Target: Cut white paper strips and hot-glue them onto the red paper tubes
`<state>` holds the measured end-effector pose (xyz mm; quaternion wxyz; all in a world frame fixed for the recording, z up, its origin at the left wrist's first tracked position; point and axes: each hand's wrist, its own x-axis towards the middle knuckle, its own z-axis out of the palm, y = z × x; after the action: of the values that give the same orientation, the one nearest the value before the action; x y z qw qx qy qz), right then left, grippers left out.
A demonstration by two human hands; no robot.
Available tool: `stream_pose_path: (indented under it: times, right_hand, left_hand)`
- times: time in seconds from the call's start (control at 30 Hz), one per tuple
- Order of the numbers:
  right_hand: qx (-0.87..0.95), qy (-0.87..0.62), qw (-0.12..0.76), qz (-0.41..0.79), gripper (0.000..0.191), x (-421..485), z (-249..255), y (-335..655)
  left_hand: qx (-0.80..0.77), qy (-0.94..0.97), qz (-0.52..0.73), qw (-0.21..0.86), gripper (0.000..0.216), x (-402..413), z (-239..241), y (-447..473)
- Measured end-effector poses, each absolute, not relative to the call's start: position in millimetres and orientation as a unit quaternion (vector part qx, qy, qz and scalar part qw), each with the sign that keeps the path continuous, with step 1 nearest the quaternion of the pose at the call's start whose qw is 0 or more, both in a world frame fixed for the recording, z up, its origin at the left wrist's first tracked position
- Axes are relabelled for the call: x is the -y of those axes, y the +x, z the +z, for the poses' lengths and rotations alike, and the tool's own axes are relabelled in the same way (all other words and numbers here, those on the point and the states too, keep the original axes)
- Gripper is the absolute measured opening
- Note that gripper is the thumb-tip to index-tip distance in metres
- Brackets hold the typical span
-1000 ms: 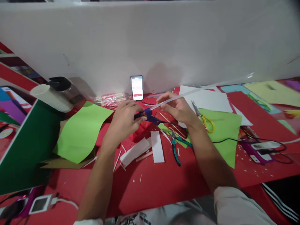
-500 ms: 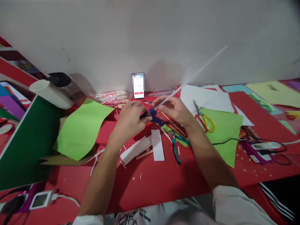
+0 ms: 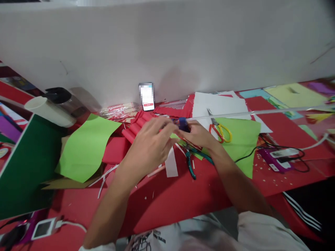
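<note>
A blue glue gun point(image 3: 183, 122) shows between my hands, with a long clear glue stick point(image 3: 235, 114) running out of it to the right. My right hand point(image 3: 200, 134) is closed around the gun, its fingers partly hidden. Just left of it, my left hand point(image 3: 153, 139) has its fingers bent together toward the gun; whatever they pinch is hidden behind them. Beneath the hands lie a white paper strip point(image 3: 171, 164) and teal-handled pliers point(image 3: 190, 164). Rolled red paper point(image 3: 136, 125) lies behind my left hand.
Scissors point(image 3: 220, 130) lie on green and white paper at right. A lit phone point(image 3: 147, 97) leans on the wall. Green paper point(image 3: 83, 146), a green board point(image 3: 28, 167) and a cup point(image 3: 49, 111) stand left. A black cable reaches a purple power strip point(image 3: 274, 162).
The glue stick has swung from slanting upward to nearly level, pointing right. The gun has passed from my left hand's grip into my right hand. My left hand now covers one white strip.
</note>
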<state>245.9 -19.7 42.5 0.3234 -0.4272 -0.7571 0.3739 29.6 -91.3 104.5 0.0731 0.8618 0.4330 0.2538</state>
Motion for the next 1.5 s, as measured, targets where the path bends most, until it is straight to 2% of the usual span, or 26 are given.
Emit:
stream_pose_path:
  times: [0.1, 0.2, 0.37, 0.43, 0.53, 0.63, 0.73, 0.83, 0.93, 1.07, 1.2, 1.5]
  right_hand:
    - [0.708, -0.444, 0.372, 0.403, 0.039, 19.9, 39.3, 256.2]
    - [0.687, -0.461, 0.387, 0.407, 0.040, 19.9, 29.5, 264.1]
    - [0.651, -0.493, 0.405, 0.411, 0.043, 20.3, 8.4, 269.6]
    - [0.631, -0.497, 0.425, 0.418, 0.046, 20.2, 2.2, 271.5]
    - [0.613, -0.494, 0.431, 0.440, 0.051, 18.4, -5.4, 275.5]
    - [0.601, -0.470, 0.438, 0.474, 0.055, 14.7, -12.5, 279.1]
    - [0.567, -0.461, 0.450, 0.513, 0.060, 11.5, -18.0, 281.0]
    - [0.524, -0.462, 0.464, 0.544, 0.064, 11.1, -20.1, 282.0]
    - [0.505, -0.452, 0.491, 0.548, 0.064, 14.1, -17.7, 280.9]
    - [0.493, -0.457, 0.513, 0.534, 0.065, 21.3, -12.9, 274.7]
    - [0.534, -0.468, 0.492, 0.504, 0.061, 28.0, -16.2, 269.1]
    - [0.576, -0.498, 0.466, 0.451, 0.059, 30.5, -26.2, 267.6]
  left_hand:
    - [-0.424, 0.883, 0.050, 0.197, 0.023, 103.5, 96.7, 29.0]
    - [-0.528, 0.825, -0.100, 0.178, 0.038, 104.2, 72.6, 41.3]
    - [-0.624, 0.749, -0.145, 0.166, 0.072, 91.2, 42.7, 76.8]
    - [-0.642, 0.734, -0.154, 0.161, 0.070, 87.2, 37.9, 85.2]
    - [-0.650, 0.728, -0.159, 0.153, 0.057, 85.0, 31.9, 90.4]
    - [-0.648, 0.733, -0.145, 0.148, 0.058, 85.6, 24.8, 90.5]
    - [-0.619, 0.754, -0.093, 0.196, 0.053, 83.2, 21.8, 81.7]
    - [-0.586, 0.759, 0.031, 0.284, 0.039, 70.2, 28.2, 58.0]
    - [-0.598, 0.715, 0.177, 0.315, 0.021, 47.8, 40.6, 27.0]
    - [-0.538, 0.621, 0.336, 0.460, 0.030, 25.0, 49.9, 2.9]
    - [-0.501, 0.585, 0.359, 0.528, 0.035, 22.4, 45.9, 2.8]
    - [-0.485, 0.571, 0.351, 0.562, 0.032, 23.0, 36.6, -0.6]
